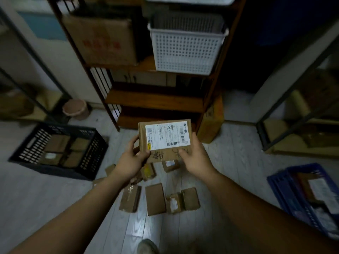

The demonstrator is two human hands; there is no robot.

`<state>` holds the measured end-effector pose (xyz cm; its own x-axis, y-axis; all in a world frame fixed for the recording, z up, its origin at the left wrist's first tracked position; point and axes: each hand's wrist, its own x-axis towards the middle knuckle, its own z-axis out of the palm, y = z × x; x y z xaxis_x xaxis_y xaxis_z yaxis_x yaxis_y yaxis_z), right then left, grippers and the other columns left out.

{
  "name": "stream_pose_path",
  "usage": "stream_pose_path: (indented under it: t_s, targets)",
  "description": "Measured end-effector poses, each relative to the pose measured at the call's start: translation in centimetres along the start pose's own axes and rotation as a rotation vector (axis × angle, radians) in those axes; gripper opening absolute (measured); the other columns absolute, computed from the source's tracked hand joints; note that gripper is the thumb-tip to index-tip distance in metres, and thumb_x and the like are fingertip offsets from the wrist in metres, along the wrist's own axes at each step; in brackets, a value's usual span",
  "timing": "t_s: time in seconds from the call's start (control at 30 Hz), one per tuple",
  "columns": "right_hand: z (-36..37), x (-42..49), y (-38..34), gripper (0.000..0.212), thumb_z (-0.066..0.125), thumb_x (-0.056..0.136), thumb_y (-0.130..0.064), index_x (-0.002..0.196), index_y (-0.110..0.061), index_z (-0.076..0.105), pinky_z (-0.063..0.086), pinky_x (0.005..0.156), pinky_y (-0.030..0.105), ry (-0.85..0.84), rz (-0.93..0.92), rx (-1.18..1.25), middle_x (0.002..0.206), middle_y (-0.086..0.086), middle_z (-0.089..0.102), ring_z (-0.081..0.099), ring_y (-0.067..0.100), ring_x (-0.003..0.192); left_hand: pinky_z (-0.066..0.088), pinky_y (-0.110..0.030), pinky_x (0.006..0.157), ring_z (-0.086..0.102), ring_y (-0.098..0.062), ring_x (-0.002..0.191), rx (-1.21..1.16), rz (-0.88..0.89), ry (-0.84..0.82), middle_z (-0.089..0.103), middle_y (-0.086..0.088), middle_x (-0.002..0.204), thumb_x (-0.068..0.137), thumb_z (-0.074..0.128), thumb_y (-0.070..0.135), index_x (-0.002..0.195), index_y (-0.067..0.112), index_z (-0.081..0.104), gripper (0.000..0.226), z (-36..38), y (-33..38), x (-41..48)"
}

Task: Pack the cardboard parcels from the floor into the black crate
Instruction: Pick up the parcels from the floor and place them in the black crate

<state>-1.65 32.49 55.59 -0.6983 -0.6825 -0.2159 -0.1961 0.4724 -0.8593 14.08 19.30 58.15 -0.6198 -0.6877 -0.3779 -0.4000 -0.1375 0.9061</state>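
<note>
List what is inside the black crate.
The black crate holds about four brown parcels lying flat; one shows a white label. Its near wall hides the near floor, and anything beneath the parcels is covered.

Matt cardboard parcel; perforated plastic black crate; glossy floor

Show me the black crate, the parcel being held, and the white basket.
black crate [88, 158]: head view, right slotted wall.
held parcel [143, 136]: head view, bare cardboard left of the label.
white basket [187, 50]: head view, front perforated wall.

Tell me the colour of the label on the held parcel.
White with black print, on the label of the held parcel; head view.
</note>
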Motion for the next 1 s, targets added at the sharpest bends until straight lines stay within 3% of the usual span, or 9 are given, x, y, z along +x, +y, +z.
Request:
stream_pose_path:
  t_s: [0.13,0.27,0.4,0.47,0.53,0.63,0.73,0.87,1.0]
  targets:
    - [-1.6,-3.2,-5.9,0.074,0.056,0.094,-0.026,0.152,-0.032,0.011,0.037,0.101,0.034,0.047,-0.080,-0.013,0.150,-0.003,0.033,0.037,0.020,0.135,0.051,-0.030,0.076,0.061,-0.016,0.099,0.007,0.100,0.064,0.056,-0.005,0.131,0.092,0.057,0.023,0.146,0.034,0.023,0.065,-2.6,4.2,-3.9]
    - [-2.3,-6.4,-10.3,0.077,0.054,0.095,-0.028,0.153,-0.029,0.003,0.031,0.103,0.031,0.026,-0.185,-0.009,0.154,-0.003,0.024,0.030,0.020,0.139,0.050,-0.031,0.081,0.061,-0.012,0.103,0.025,0.204,0.117,0.055,0.003,0.129,0.092,0.059,0.028,0.147,0.040,0.019,0.069,-5.0,6.5,-8.3]
    - [-1.4,-9.4,-12.8,0.091,0.064,0.089,-0.030,0.150,-0.043,-0.002,0.034,0.101,0.032,-0.042,-0.327,-0.043,0.147,-0.005,0.026,0.034,0.015,0.132,0.049,-0.045,0.095,0.060,-0.020,0.110,0.012,0.247,0.150,0.053,-0.003,0.134,0.087,0.063,0.028,0.144,0.044,0.022,0.072,-8.3,7.4,-11.7]
    - [-0.5,-10.6,-13.7,0.101,0.071,0.082,-0.035,0.148,-0.046,-0.003,0.037,0.107,0.038,-0.073,-0.362,-0.124,0.145,-0.007,0.023,0.034,0.016,0.131,0.052,-0.039,0.092,0.061,-0.015,0.105,0.014,0.253,0.141,0.054,-0.001,0.131,0.088,0.062,0.023,0.144,0.043,0.023,0.071,-10.0,7.9,-13.0]
    - [0.8,-11.2,-14.9,0.101,0.071,0.081,-0.036,0.149,-0.043,-0.003,0.036,0.110,0.041,-0.092,-0.375,-0.189,0.145,-0.005,0.020,0.034,0.018,0.132,0.053,-0.024,0.079,0.061,-0.004,0.094,0.056,0.270,0.134,0.057,0.006,0.119,0.089,0.060,0.016,0.146,0.039,0.022,0.072,-11.9,8.6,-14.1]
    - [4.0,-11.5,-17.7,0.094,0.068,0.085,-0.033,0.151,-0.040,0.001,0.036,0.110,0.038,-0.083,-0.416,-0.192,0.143,-0.003,0.022,0.036,0.016,0.130,0.052,-0.025,0.081,0.060,-0.001,0.094,0.076,0.297,0.141,0.058,0.000,0.124,0.088,0.062,0.010,0.146,0.035,0.025,0.073,-16.4,9.1,-15.0]
    - [9.4,-12.1,-21.3,0.091,0.066,0.087,-0.033,0.151,-0.041,0.002,0.037,0.109,0.037,-0.093,-0.455,-0.165,0.144,-0.005,0.022,0.037,0.013,0.127,0.052,-0.033,0.089,0.057,-0.013,0.110,0.101,0.314,0.194,0.051,-0.002,0.133,0.087,0.062,0.008,0.146,0.034,0.027,0.074,-22.7,8.7,-15.7]
    - [18.2,-12.9,-25.8,0.089,0.065,0.088,-0.032,0.151,-0.040,0.002,0.035,0.105,0.030,-0.121,-0.474,-0.130,0.141,-0.005,0.024,0.033,0.004,0.116,0.051,-0.025,0.083,0.054,-0.010,0.111,0.090,0.323,0.233,0.049,0.005,0.130,0.088,0.060,0.006,0.146,0.033,0.028,0.071,-32.1,7.0,-16.5]
    - [25.6,-13.6,-29.6,0.088,0.065,0.088,-0.031,0.151,-0.039,0.003,0.035,0.105,0.030,-0.150,-0.451,-0.113,0.143,-0.004,0.023,0.035,0.010,0.124,0.049,-0.038,0.096,0.056,-0.017,0.114,0.080,0.271,0.235,0.051,0.001,0.129,0.090,0.057,0.007,0.147,0.034,0.025,0.070,-39.9,5.5,-17.2]
